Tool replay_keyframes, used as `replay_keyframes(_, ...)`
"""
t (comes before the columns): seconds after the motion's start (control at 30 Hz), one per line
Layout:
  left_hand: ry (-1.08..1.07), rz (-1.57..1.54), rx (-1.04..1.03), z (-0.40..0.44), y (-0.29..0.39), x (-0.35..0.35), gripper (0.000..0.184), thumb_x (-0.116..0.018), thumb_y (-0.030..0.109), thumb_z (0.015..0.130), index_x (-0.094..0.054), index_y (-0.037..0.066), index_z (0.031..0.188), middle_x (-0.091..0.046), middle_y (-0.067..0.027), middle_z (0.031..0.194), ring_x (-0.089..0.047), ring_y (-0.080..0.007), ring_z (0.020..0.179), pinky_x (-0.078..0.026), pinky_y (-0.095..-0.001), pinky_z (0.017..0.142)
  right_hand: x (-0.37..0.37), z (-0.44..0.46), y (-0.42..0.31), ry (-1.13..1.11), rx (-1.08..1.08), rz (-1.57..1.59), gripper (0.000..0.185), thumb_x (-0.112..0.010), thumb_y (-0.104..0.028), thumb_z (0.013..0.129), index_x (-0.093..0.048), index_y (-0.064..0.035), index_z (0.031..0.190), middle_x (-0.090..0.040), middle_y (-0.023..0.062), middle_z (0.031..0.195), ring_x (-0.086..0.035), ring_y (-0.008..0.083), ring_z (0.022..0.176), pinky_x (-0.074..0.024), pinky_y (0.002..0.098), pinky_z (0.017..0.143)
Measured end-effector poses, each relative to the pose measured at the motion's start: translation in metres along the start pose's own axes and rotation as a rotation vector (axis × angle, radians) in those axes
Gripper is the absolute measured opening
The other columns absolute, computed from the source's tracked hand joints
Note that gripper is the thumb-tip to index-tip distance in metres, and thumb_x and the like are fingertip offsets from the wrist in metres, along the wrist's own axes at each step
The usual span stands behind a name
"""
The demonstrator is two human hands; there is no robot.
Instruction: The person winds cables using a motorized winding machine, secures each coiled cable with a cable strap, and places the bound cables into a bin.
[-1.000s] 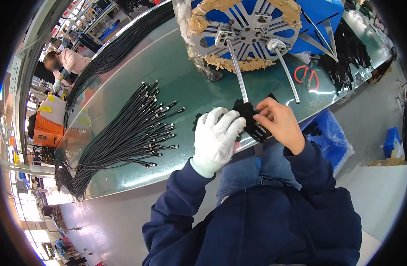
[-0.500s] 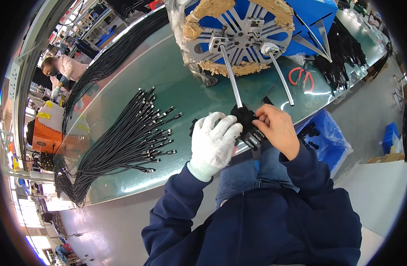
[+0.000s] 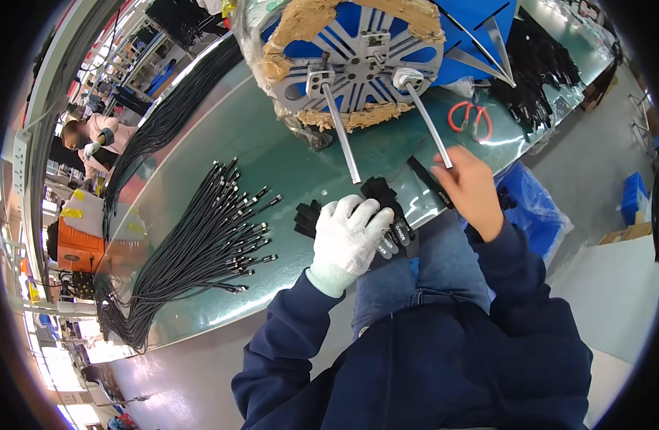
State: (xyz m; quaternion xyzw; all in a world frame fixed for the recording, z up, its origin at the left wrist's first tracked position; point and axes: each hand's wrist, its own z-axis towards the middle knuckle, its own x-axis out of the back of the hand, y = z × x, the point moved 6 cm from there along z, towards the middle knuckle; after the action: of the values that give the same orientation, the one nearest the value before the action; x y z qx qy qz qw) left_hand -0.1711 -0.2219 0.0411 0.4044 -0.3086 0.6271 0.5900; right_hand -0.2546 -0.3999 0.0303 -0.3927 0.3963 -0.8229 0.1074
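My left hand (image 3: 349, 240), in a white glove, is closed around a bunch of black straps (image 3: 381, 192) with white lettering at their rounded ends. The strap ends fan out on both sides of the glove, over the table's front edge. My bare right hand (image 3: 473, 188) is apart from the bunch, with thumb and fingers parted near the tip of a metal rod (image 3: 428, 129). Beside its thumb a single black strap (image 3: 424, 178) lies slanted on the green table; whether the thumb touches it I cannot tell.
Black cables (image 3: 193, 236) with metal plugs lie at left on the table (image 3: 294, 165). A spoked metal wheel (image 3: 358, 68) with projecting rods stands ahead. Red-handled scissors (image 3: 470, 120) and more black straps (image 3: 534, 79) lie at right. A blue bin (image 3: 534, 208) stands below; a co-worker (image 3: 100, 140) sits far left.
My right hand has left the strap bunch and moved right, its fingers parting. My left hand still holds the bunch. The camera view has shifted slightly.
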Motion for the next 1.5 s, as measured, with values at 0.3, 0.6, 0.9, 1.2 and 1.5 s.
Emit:
replay_keyframes(0.3, -0.068, 0.029, -0.016, 0.012, 0.008, -0.006, 0.037, -0.069, 0.017, 0.066, -0.061, 0.018, 0.102, -0.058, 0.0032, 0.098, -0.055, -0.0199, 0.091, -0.042, -0.0367, 0.077, -0.016, 0.005, 0.008, -0.128, 0.090, -0.169, 0.017, -0.069, -0.010, 0.075, -0.057, -0.0026, 0.085, -0.056, 0.0115, 0.079, -0.058, 0.0318, 0.076, -0.0454, 0.0399, 0.065)
replay_keyframes(0.6, 0.095, 0.026, 0.172, 0.005, -0.012, 0.054, 0.024, -0.067, 0.007, 0.071, -0.066, 0.013, 0.094, -0.064, -0.0010, 0.094, -0.059, -0.0233, 0.083, -0.045, -0.0349, 0.074, 0.028, -0.022, -0.001, -0.187, -0.044, 0.376, 0.014, -0.065, -0.005, 0.082, -0.055, 0.0017, 0.089, -0.062, 0.0101, 0.074, -0.061, 0.0169, 0.063, -0.0472, 0.0270, 0.059)
replay_keyframes(0.9, 0.087, -0.023, 0.317, -0.042, -0.002, 0.057, 0.018, -0.064, 0.006, 0.074, -0.065, 0.008, 0.092, -0.064, -0.0058, 0.093, -0.059, -0.0257, 0.082, -0.045, -0.0351, 0.074, -0.018, 0.002, -0.008, -0.172, -0.157, 0.234, 0.016, -0.064, -0.007, 0.082, -0.056, 0.0033, 0.091, -0.064, 0.0160, 0.076, -0.065, 0.0264, 0.065, -0.0474, 0.0315, 0.056)
replay_keyframes(1.2, 0.186, -0.004, 0.388, -0.070, -0.017, 0.056, 0.022, -0.065, 0.005, 0.073, -0.065, 0.009, 0.094, -0.064, -0.0076, 0.095, -0.058, -0.0275, 0.082, -0.045, -0.0364, 0.074, -0.029, -0.020, -0.068, -0.092, 0.445, -0.098, 0.027, -0.067, -0.012, 0.074, -0.060, -0.0076, 0.100, -0.055, 0.0096, 0.111, -0.049, 0.0317, 0.111, -0.0388, 0.0460, 0.090)
replay_keyframes(1.5, 0.012, 0.034, 0.401, -0.070, -0.023, 0.033, 0.031, -0.057, 0.007, 0.076, -0.065, 0.012, 0.105, -0.059, -0.0063, 0.112, -0.055, -0.0291, 0.099, -0.042, -0.0405, 0.088, -0.064, -0.038, -0.049, -0.365, 0.566, -0.283, 0.041, -0.069, -0.013, 0.070, -0.061, -0.0123, 0.110, -0.045, 0.0115, 0.136, -0.035, 0.0343, 0.131, -0.0254, 0.0528, 0.108)
